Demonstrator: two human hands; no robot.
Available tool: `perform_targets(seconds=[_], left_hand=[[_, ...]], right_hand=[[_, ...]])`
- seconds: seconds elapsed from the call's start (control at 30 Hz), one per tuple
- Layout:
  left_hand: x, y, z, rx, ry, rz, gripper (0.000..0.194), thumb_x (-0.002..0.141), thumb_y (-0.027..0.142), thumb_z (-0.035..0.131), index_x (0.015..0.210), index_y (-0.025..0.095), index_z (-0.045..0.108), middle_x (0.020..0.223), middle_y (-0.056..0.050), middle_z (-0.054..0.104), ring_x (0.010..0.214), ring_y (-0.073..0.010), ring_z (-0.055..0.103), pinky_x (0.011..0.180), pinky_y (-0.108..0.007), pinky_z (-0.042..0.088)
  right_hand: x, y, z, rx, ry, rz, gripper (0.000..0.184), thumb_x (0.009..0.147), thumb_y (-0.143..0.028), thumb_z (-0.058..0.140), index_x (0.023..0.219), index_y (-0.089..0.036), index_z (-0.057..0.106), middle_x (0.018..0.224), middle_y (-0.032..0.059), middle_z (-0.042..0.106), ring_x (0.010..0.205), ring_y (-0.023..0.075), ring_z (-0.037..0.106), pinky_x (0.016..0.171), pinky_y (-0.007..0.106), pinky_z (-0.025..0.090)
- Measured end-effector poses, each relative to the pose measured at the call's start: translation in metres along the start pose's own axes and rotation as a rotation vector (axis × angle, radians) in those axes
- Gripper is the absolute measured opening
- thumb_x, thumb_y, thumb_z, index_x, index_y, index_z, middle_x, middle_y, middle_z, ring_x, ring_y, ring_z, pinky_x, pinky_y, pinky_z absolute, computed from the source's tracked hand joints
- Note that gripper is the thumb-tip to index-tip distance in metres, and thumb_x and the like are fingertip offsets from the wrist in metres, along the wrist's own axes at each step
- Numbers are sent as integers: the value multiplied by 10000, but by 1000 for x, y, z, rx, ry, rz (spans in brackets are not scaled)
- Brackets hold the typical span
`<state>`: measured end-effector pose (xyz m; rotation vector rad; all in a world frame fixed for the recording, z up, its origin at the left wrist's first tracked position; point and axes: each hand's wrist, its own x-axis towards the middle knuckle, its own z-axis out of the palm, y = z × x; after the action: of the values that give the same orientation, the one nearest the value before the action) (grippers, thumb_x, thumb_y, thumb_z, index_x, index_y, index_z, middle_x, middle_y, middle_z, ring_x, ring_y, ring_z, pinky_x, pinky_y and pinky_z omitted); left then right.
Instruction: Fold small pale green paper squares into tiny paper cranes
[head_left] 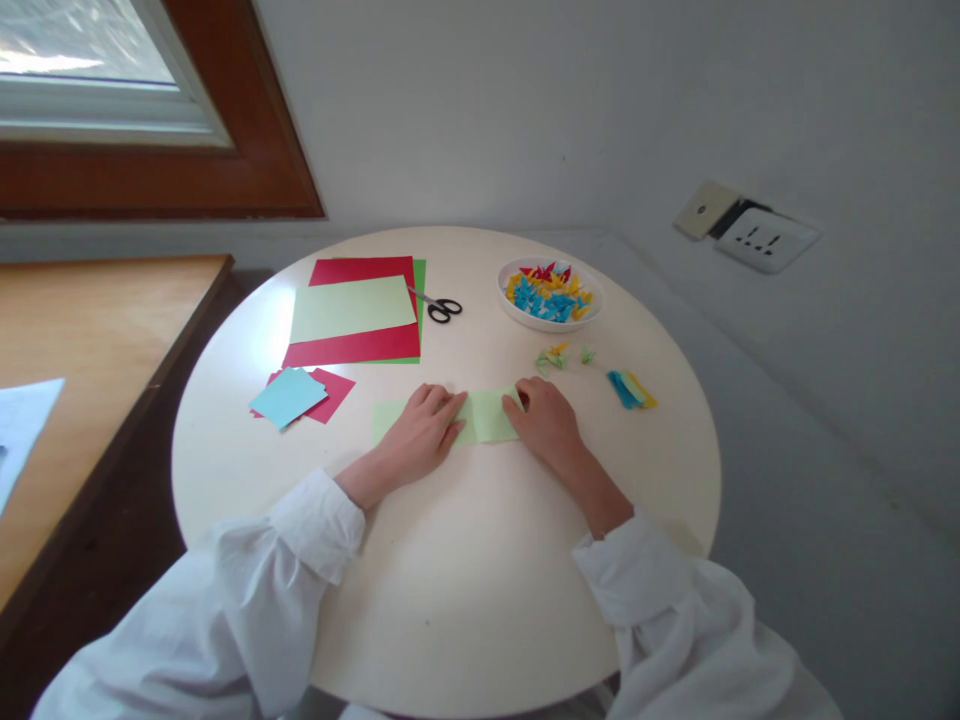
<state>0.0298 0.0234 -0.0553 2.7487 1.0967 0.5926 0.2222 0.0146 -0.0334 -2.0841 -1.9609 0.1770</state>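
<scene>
- The round white bench [465, 600] carries a pale green rectangular paper strip [491, 417] near its middle, lying flat with a crosswise crease between the two hands.
- The person's left hand [429, 428] rests over the strip, fingers loosely bent and pressing from above, not clenched.
- The right hand [547, 418] has its thumb and fingertips at the strip's right end; whether they pinch the paper, I cannot tell.
- Both wrists come out of loose white sleeves [319, 525].
- Beyond the left hand lie large red paper sheets [352, 348], with a green sheet [421, 300] showing below them and a pale green sheet [352, 308] on top.
- Black-handled scissors [431, 301] lie just beside that stack, blades pointing onto it.
- Nearer the left edge, a light blue paper square [288, 396] overlaps dark pink paper squares [335, 395].
- At the far right, a shallow white oval dish [525, 318] holds many small folded paper pieces [551, 298] in red, yellow and blue.
- Between dish and right hand sit small green and yellow folded bits [551, 358]; a fanned bundle of blue and yellow paper slips [631, 390] lies to their right.
</scene>
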Motion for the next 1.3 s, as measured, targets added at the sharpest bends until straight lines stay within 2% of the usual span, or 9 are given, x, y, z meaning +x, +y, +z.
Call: perform_targets(seconds=[0.17, 0.33, 0.43, 0.97, 1.13, 1.3], left_hand=[[-1, 3, 0, 82, -33, -3, 395, 892, 253, 377, 1225, 70, 488, 1075, -160, 523, 1059, -277, 454, 954, -437, 402], [-3, 1, 6, 143, -81, -8, 463, 917, 288, 312, 1319, 79, 405, 1330, -165, 457, 1254, -296, 372, 1072, -490, 263], [-4, 0, 9, 166, -112, -29, 486, 924, 312, 284, 1357, 105, 360, 1411, -141, 398, 1305, -289, 335, 1085, -490, 239], [-3, 0, 11, 183, -100, -51, 488, 915, 311, 281, 1356, 125, 376, 1417, -128, 401, 1290, -279, 359, 1075, -485, 255], [-3, -1, 11, 181, -98, -44, 488, 915, 312, 284, 1354, 123, 382, 1416, -127, 404, 1290, -280, 363, 1075, -484, 256], [-5, 2, 8, 203, -110, -43, 512, 933, 357, 233, 1380, 132, 342, 1437, -120, 375, 1322, -266, 334, 1087, -488, 224]], right_hand=[[1, -1, -1, -41, -20, -12, 172, 815, -243, 480, 670, -175, 543, 734, 57, 586, 625, 151, 468, 569, 266, 287], [2, 0, 0, -36, -4, -7, 266, 882, -287, 410, 714, -169, 580, 776, 73, 618, 692, 170, 517, 607, 272, 318], [2, 0, 1, -51, 3, -6, 272, 882, -286, 413, 711, -168, 589, 768, 73, 620, 687, 172, 519, 603, 274, 321], [2, 8, 12, -78, 6, -71, 270, 858, -216, 404, 713, -162, 625, 791, 90, 605, 744, 193, 519, 691, 299, 370], [3, 15, 17, 9, 40, -94, 270, 836, -203, 409, 621, -176, 570, 714, 68, 557, 708, 183, 495, 691, 303, 377], [1, 21, 18, 171, 90, -78, 309, 823, -280, 460, 525, -202, 445, 635, 23, 476, 637, 162, 456, 647, 291, 376]])
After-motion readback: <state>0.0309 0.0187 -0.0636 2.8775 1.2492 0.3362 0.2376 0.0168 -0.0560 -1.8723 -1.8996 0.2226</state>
